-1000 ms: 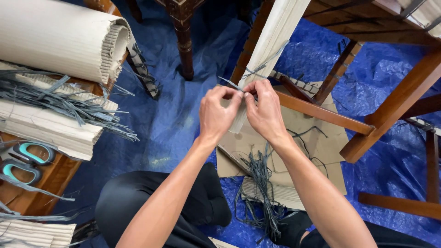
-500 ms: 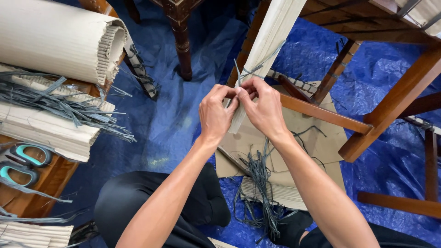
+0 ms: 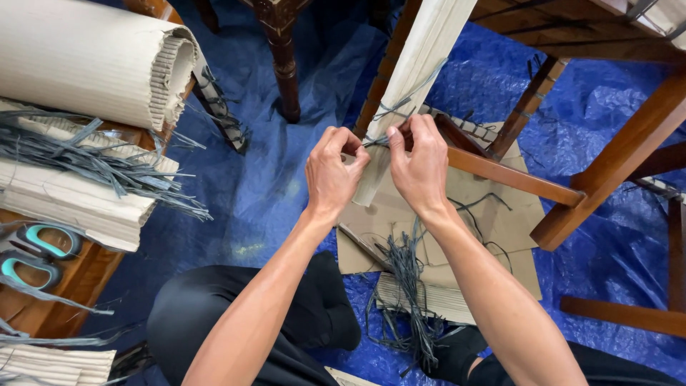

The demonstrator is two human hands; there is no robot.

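Grey strap [image 3: 400, 107] around the cardboard-wrapped chair leg [image 3: 411, 78], both hands' [image 3: 334, 171] [image 3: 421, 168] pinched grip on its ends.

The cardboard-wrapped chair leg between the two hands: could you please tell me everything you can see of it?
The wrapped chair leg is covered in pale beige corrugated cardboard, its ribs running lengthwise. It slants from the upper middle of the view down to a cut end near the left hand. Grey-blue strips cross it in two places as ties. Both the left hand and the right hand pinch the lower tie against it with the fingers. Dark wood shows beside its upper part; a blue tarp lies beneath.
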